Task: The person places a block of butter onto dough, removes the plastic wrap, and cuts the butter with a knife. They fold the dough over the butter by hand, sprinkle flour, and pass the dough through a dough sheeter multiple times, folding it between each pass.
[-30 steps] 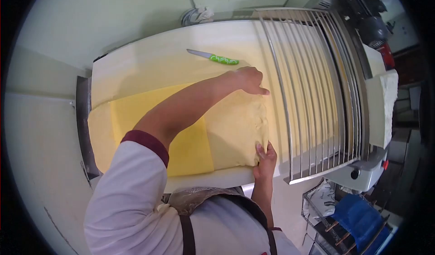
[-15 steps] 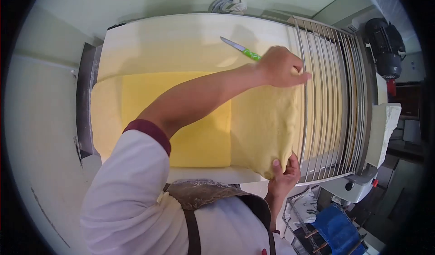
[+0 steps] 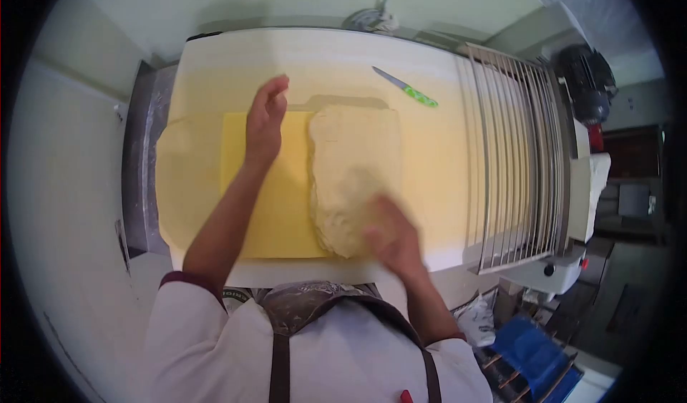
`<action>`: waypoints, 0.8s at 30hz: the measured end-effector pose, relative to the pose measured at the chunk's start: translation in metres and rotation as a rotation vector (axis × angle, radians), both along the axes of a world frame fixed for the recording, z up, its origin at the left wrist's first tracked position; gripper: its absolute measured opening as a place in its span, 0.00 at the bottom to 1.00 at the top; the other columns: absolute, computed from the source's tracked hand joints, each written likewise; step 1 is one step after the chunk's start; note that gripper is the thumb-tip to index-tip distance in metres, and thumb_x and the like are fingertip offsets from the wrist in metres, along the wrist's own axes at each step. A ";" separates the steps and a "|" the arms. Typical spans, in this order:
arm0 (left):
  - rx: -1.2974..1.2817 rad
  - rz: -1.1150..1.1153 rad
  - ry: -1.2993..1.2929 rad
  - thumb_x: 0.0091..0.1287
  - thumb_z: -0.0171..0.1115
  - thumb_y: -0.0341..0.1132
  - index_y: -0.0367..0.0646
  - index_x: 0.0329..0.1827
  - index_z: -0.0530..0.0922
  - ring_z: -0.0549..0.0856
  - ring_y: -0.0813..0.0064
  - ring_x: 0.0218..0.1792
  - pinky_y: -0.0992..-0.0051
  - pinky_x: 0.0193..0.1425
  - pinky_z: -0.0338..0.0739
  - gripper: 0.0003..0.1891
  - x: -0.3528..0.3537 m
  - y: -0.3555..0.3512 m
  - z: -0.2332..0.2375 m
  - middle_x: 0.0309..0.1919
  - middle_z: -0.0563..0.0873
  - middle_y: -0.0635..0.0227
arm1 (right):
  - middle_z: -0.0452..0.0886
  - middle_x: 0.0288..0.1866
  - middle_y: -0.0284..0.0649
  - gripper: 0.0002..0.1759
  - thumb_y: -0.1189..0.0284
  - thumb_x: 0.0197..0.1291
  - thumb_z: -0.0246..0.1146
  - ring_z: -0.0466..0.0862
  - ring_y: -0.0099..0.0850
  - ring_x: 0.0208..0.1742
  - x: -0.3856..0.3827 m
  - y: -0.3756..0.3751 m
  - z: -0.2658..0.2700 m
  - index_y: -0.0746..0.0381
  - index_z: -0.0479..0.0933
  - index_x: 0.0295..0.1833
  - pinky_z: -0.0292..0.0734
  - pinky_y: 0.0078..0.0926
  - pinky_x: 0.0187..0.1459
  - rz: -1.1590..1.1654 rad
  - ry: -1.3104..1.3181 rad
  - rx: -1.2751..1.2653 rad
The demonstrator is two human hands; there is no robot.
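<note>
A pale dough sheet (image 3: 187,181) lies on the white work surface, with a yellow slab (image 3: 286,224) on its middle. The dough's right part is a folded flap (image 3: 358,134) that lies over the slab's right side. My left hand (image 3: 266,120) is raised above the slab's uncovered part, fingers extended, holding nothing. Over the lower right of the flap is my right hand (image 3: 392,237), blurred by motion, with its fingers apart and nothing seen in them. Whether it touches the dough cannot be made out.
A knife with a green handle (image 3: 421,96) lies behind the flap, towards the right. A metal bar rack (image 3: 512,159) stands at the right end of the surface, with a dark motor (image 3: 587,81) beyond it. Blue material (image 3: 533,353) hangs at the lower right.
The dough's right part has been folded leftward over the slab. Both hands have let go of its edge. My left hand has moved left; my right hand has moved left and slightly up.
</note>
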State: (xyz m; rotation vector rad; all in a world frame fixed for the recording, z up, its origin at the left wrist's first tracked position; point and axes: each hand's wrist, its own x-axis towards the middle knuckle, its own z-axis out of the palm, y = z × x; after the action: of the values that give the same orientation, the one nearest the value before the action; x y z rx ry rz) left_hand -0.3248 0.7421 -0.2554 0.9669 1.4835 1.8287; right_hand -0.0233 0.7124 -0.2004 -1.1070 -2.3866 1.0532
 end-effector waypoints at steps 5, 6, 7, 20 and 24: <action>-0.135 0.062 -0.393 0.77 0.48 0.37 0.31 0.72 0.60 0.65 0.70 0.72 0.70 0.76 0.55 0.26 0.059 -0.043 -0.025 0.69 0.69 0.57 | 0.44 0.77 0.65 0.45 0.67 0.61 0.62 0.47 0.60 0.78 -0.016 0.043 -0.046 0.74 0.46 0.75 0.46 0.48 0.75 0.024 -0.277 0.231; -0.122 0.024 -0.468 0.76 0.49 0.34 0.31 0.73 0.57 0.63 0.68 0.73 0.70 0.77 0.53 0.26 0.068 -0.039 -0.021 0.71 0.66 0.55 | 0.40 0.78 0.65 0.47 0.68 0.60 0.62 0.44 0.60 0.79 -0.013 0.046 -0.044 0.73 0.43 0.76 0.44 0.49 0.76 0.057 -0.309 0.222; -0.112 -0.019 -0.544 0.75 0.49 0.30 0.31 0.74 0.54 0.61 0.67 0.74 0.70 0.78 0.51 0.27 0.074 -0.036 -0.017 0.73 0.63 0.54 | 0.37 0.79 0.64 0.48 0.68 0.60 0.63 0.41 0.61 0.79 -0.013 0.053 -0.043 0.73 0.40 0.76 0.42 0.51 0.76 0.086 -0.343 0.210; -0.097 0.035 -0.509 0.67 0.46 0.18 0.31 0.76 0.48 0.53 0.65 0.78 0.67 0.80 0.43 0.33 0.091 -0.031 -0.007 0.75 0.55 0.51 | 0.77 0.40 0.45 0.14 0.64 0.66 0.58 0.77 0.46 0.50 -0.177 0.180 -0.037 0.65 0.73 0.45 0.71 0.47 0.50 0.578 -0.245 0.275; -0.166 0.067 -0.178 0.66 0.51 0.23 0.31 0.75 0.51 0.55 0.58 0.77 0.63 0.79 0.47 0.34 0.100 -0.038 0.002 0.75 0.56 0.49 | 0.78 0.41 0.47 0.15 0.63 0.68 0.56 0.80 0.46 0.45 -0.205 0.175 -0.036 0.65 0.70 0.41 0.74 0.43 0.46 0.651 -0.231 0.130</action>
State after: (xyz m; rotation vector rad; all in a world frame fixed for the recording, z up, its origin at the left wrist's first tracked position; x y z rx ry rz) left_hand -0.2245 0.7036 -0.2530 0.6648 1.5447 1.7556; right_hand -0.2281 0.8879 -0.2359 -0.4166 -3.0527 0.9591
